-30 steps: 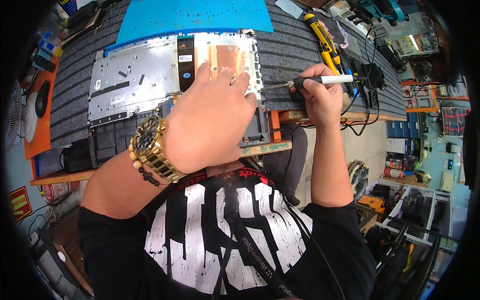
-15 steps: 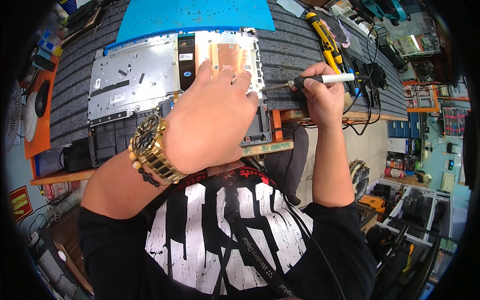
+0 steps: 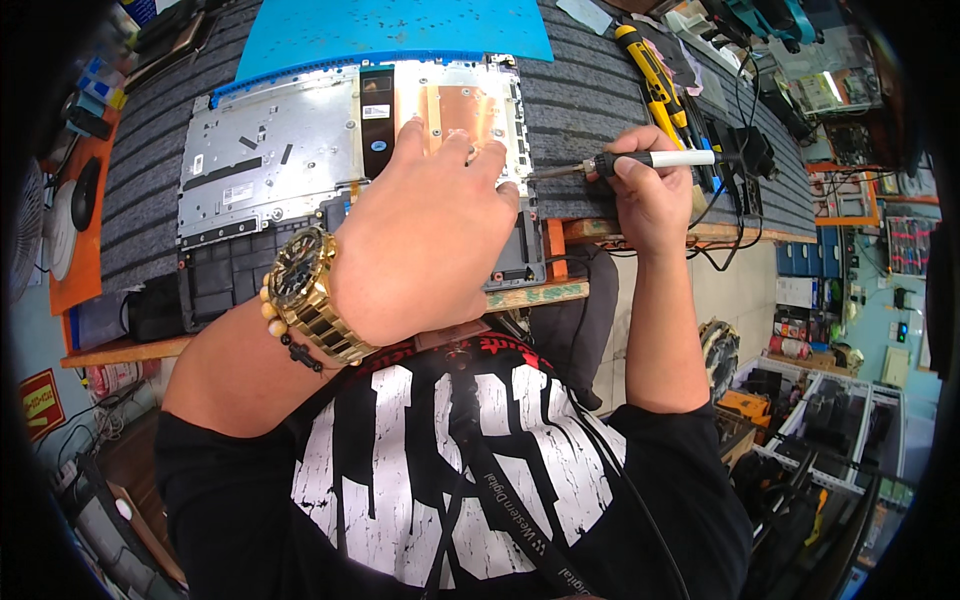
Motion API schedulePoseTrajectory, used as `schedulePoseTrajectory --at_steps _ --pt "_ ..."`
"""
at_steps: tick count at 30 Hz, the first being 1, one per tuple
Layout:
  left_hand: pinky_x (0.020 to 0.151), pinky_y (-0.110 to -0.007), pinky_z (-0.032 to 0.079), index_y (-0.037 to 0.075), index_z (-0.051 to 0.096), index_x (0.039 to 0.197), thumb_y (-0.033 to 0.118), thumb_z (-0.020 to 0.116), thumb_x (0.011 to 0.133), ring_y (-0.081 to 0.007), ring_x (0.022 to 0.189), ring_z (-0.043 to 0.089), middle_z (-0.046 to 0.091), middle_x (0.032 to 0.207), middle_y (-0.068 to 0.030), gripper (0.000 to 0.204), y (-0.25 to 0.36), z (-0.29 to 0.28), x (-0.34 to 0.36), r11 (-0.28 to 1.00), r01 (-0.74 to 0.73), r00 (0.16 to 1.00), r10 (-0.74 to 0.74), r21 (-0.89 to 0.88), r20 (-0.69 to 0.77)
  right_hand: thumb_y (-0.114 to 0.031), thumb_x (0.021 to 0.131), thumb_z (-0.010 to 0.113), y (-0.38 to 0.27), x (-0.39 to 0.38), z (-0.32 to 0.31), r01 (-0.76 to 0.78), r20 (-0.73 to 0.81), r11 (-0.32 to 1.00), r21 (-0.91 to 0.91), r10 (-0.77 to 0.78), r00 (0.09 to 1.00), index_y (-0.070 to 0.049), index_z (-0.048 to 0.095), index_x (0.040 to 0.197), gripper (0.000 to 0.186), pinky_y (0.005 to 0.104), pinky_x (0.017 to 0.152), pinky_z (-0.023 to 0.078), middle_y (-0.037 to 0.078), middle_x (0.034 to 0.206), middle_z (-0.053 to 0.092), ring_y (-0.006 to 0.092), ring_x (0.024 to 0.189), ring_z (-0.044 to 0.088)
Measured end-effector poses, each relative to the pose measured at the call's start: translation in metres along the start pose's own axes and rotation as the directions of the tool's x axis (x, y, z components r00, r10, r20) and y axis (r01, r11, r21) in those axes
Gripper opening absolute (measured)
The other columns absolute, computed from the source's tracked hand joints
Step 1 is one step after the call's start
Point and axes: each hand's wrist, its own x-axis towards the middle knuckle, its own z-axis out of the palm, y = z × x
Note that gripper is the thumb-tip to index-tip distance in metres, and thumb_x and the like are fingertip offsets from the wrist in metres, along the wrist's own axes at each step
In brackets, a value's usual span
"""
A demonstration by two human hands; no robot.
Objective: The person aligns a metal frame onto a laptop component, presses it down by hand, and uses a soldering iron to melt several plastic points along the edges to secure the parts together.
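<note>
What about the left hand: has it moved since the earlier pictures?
No; the left hand shows no clear shift in any direction against the metal panel.

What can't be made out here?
Head view: silver panel under the left hand, covered by that hand.
Head view: whether the pen-shaped tool in the right hand touches the panel; its tip is too small.
Head view: blue mat's far end, cut off by the upper edge.
</note>
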Motion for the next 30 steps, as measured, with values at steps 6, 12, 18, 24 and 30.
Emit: schedulePoseTrajectory --at_steps 6,12,18,24,30 --pt "0.128 -0.062 0.043 -0.002 0.078 0.138 0.028 0.096 0.075 -0.0400 0.145 0.061 0.067 0.150 -0.0218 0.072 0.0008 0.0014 0.0003 0.999 0.001 1.000 -0.001 0.046 -0.008 -0.001 0.092 0.074 0.0014 -0.0022 -0.0003 0.018 0.019 1.000 0.010 -0.018 1.000 -0.001 0.071 0.109 0.017 0.0242 0.065 0.043 -0.004 0.084 0.064 0.0044 0.069 0.053" --pt "0.128 -0.062 0.043 -0.001 0.077 0.139 0.029 0.097 0.075 -0.0402 0.145 0.061 0.065 0.153 -0.0218 0.073 0.0009 0.0006 0.0005 0.999 0.001 1.000 -0.001 0.051 0.017 -0.001 0.092 0.074 -0.0008 -0.0028 0.0023 0.036 0.020 0.999 -0.024 -0.035 0.999 0.000 0.071 0.109 0.017 0.0269 0.072 0.055 -0.001 0.086 0.067 0.0065 0.070 0.058" --pt "0.127 -0.062 0.043 -0.001 0.077 0.140 0.029 0.097 0.075 -0.0397 0.145 0.062 0.065 0.153 -0.0211 0.074 0.0013 0.0005 0.0001 0.998 -0.002 1.000 0.001 0.061 0.008 0.001 0.092 0.073 -0.0025 -0.0027 0.0058 0.034 0.018 0.995 0.093 -0.036 0.999 0.001 0.071 0.109 0.016 0.0286 0.073 0.058 0.002 0.087 0.070 0.0108 0.072 0.065" --pt "0.127 -0.061 0.044 0.000 0.077 0.140 0.029 0.098 0.073 -0.0389 0.144 0.063 0.065 0.152 -0.0197 0.075 -0.0010 0.0044 -0.0011 0.998 -0.004 1.000 0.005 0.055 -0.017 0.003 0.092 0.070 -0.0042 -0.0028 0.0068 0.023 0.002 1.000 0.014 -0.023 1.000 0.002 0.070 0.107 0.015 0.0272 0.069 0.055 0.005 0.085 0.071 0.0113 0.068 0.063" --pt "0.126 -0.061 0.045 0.000 0.078 0.140 0.029 0.098 0.073 -0.0375 0.141 0.064 0.066 0.150 -0.0192 0.076 -0.0012 0.0090 -0.0008 0.994 -0.007 0.999 0.012 0.109 -0.045 0.005 0.093 0.069 -0.0039 -0.0010 0.0062 0.030 0.023 0.997 0.074 -0.032 0.999 0.002 0.069 0.107 0.014 0.0273 0.070 0.055 0.006 0.085 0.071 0.0104 0.068 0.062"
